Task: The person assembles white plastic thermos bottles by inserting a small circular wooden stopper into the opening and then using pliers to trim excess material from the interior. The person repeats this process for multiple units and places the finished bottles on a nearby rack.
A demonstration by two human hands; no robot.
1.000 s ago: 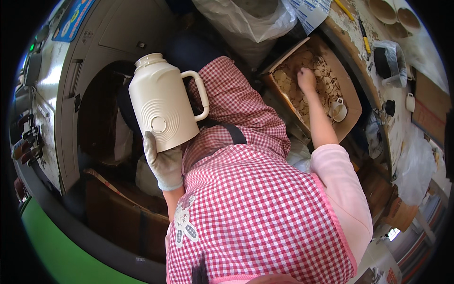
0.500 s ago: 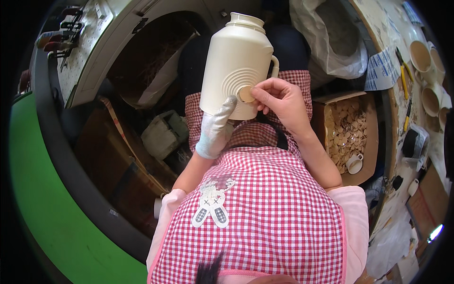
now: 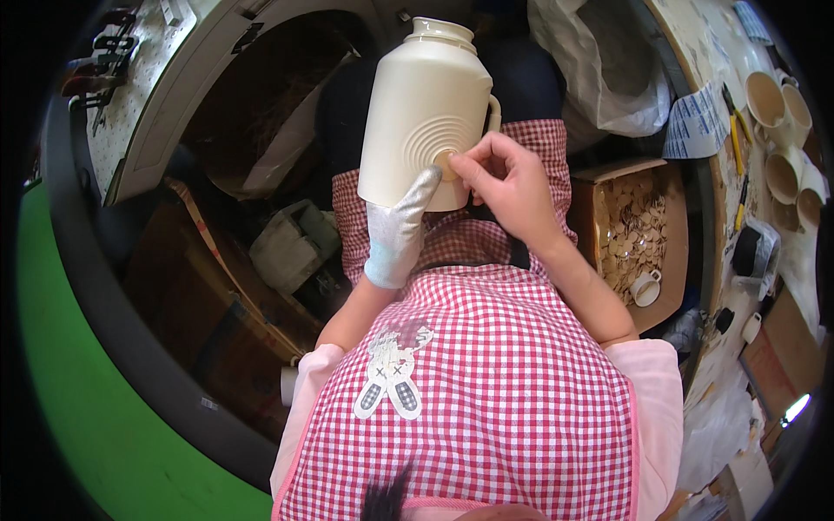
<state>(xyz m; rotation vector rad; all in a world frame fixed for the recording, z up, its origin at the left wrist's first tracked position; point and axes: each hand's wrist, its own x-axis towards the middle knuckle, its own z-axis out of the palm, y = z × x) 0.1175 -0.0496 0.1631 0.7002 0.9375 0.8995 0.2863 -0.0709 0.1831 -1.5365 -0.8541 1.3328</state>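
A cream thermos jug body stands tilted between my knees, its neck pointing away and its handle on the right. Concentric raised rings mark its front. My left hand, in a pale glove, grips the jug's near end with its thumb on the front; the other fingers are hidden behind or under it. My right hand is bare, thumb and forefinger pinched at a small tan disc. The disc lies against the centre of the rings, partly covered by the fingertips.
On the right, a cardboard box holds many small tan discs and a white cup. Beyond it is a white plastic bag. The right-hand bench carries yellow-handled pliers and cream cups. A green surface curves along the left.
My right hand has brought the disc from in front of the jug onto the centre of its rings. The jug has shifted slightly left in view.
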